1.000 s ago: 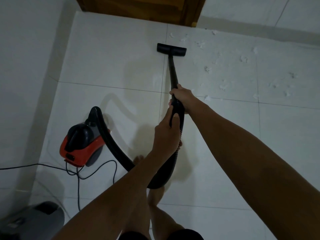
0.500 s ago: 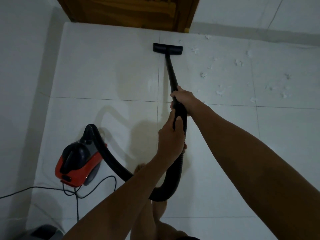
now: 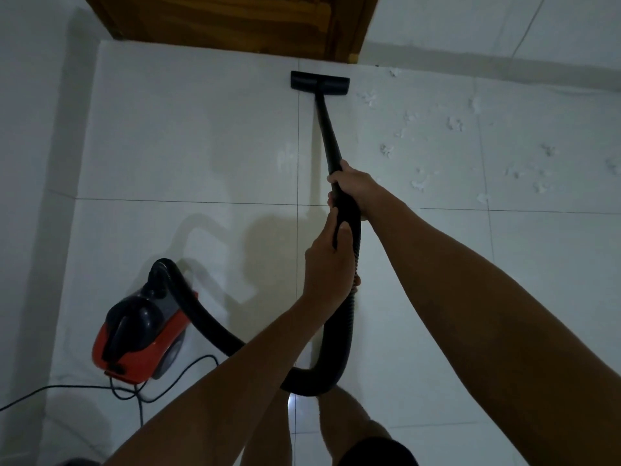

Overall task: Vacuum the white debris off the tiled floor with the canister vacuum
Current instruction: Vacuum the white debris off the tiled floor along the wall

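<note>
The white debris (image 3: 420, 185) lies scattered over the tiled floor (image 3: 188, 136) at upper right, beside your black floor nozzle (image 3: 320, 83) near the wooden door (image 3: 235, 25). Your right hand (image 3: 353, 185) wraps the wand (image 3: 327, 132) in a closed grip; your left hand (image 3: 331, 264) curls round the hose (image 3: 339, 338) just below. The red canister vacuum (image 3: 137, 334) sits lower left.

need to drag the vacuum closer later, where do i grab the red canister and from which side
Take the red canister by the black arched carry handle along its top, reaching down from above. The handle runs lengthwise and looks raised, so fingers should hook under it. Come in from the end away from the hose, which plugs in at the far end, and mind the power cord trailing at the near end.
</note>
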